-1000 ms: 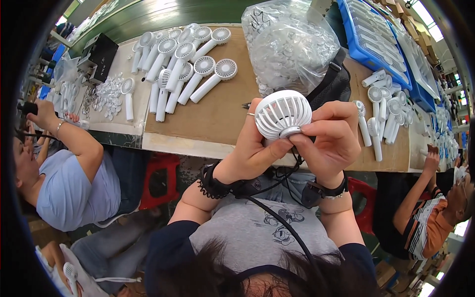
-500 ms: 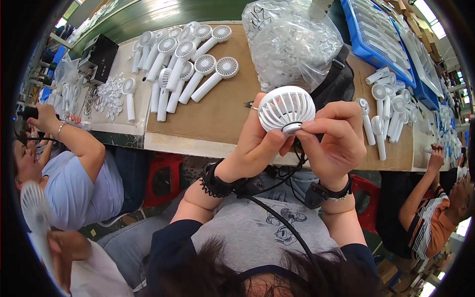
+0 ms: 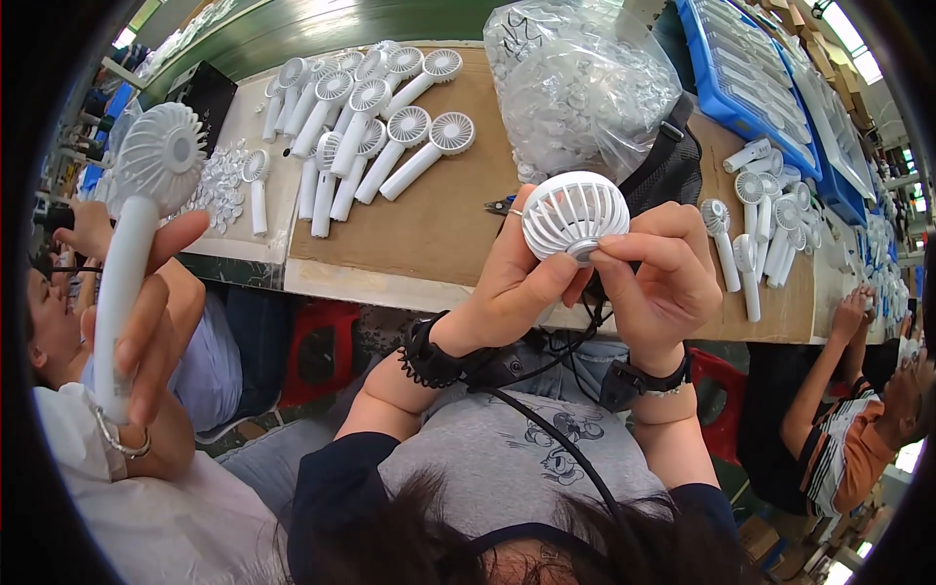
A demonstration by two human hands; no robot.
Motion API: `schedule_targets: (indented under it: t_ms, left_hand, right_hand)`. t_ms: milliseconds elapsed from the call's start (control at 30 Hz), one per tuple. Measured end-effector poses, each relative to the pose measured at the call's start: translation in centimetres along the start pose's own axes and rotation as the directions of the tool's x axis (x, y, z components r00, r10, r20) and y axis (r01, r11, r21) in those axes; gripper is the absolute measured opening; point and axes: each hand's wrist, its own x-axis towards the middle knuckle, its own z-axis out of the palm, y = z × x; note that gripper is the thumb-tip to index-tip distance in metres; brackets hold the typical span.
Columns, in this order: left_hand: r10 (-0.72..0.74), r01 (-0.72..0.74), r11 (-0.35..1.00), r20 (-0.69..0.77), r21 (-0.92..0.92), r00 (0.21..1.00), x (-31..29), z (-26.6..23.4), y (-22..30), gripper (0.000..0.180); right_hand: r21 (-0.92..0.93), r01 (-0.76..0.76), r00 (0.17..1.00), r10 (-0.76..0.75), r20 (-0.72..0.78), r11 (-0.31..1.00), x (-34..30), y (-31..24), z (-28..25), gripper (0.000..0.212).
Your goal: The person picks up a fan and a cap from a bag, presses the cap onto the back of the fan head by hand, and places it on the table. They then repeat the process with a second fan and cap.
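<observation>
Above the table's near edge I hold a white handheld fan [image 3: 573, 210], its round slatted grille tilted toward me. My left hand [image 3: 507, 288] is closed round the fan's head from the left, thumb by the grille's middle; the fan's handle is hidden. My right hand [image 3: 668, 278] pinches thumb and forefinger at the edge of a small round cap [image 3: 582, 250] over the grille's centre. Beyond my hands lies a pile of finished-looking white handheld fans [image 3: 369, 102].
A clear bag of small white parts [image 3: 575, 97] stands behind, beside a black mesh bag [image 3: 673, 161]. Pliers [image 3: 500, 205] lie near my left fingers. More fans [image 3: 770, 210] and a blue tray [image 3: 751, 93] are at right. A co-worker's hand [image 3: 146, 331] raises a fan at left.
The dark ring seen at the grille's centre now looks covered by the pale cap. My hands shift slightly right with the fan. At left, a co-worker's raised fan has come further into view.
</observation>
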Motion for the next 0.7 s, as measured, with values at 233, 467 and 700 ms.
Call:
schedule_targets:
  t_ms: [233,467,700]
  left_hand:
    - [-0.097,0.098,0.995,-0.054,0.010,0.994,-0.3,-0.5,-0.3,0.041]
    - [0.012,-0.012,1.000,-0.006,-0.001,1.000,-0.3,0.0,-1.8,0.042]
    - [0.023,-0.024,1.000,0.045,0.015,0.999,-0.1,0.4,-1.5,0.050]
  right_hand:
    - [0.013,-0.046,0.999,0.046,0.017,0.999,-0.3,-0.4,0.8,0.018]
    - [-0.025,-0.022,0.999,0.021,-0.039,0.999,-1.6,0.2,0.5,0.013]
    - [-0.006,-0.010,0.997,0.009,-0.077,1.000,-2.1,0.7,0.5,0.011]
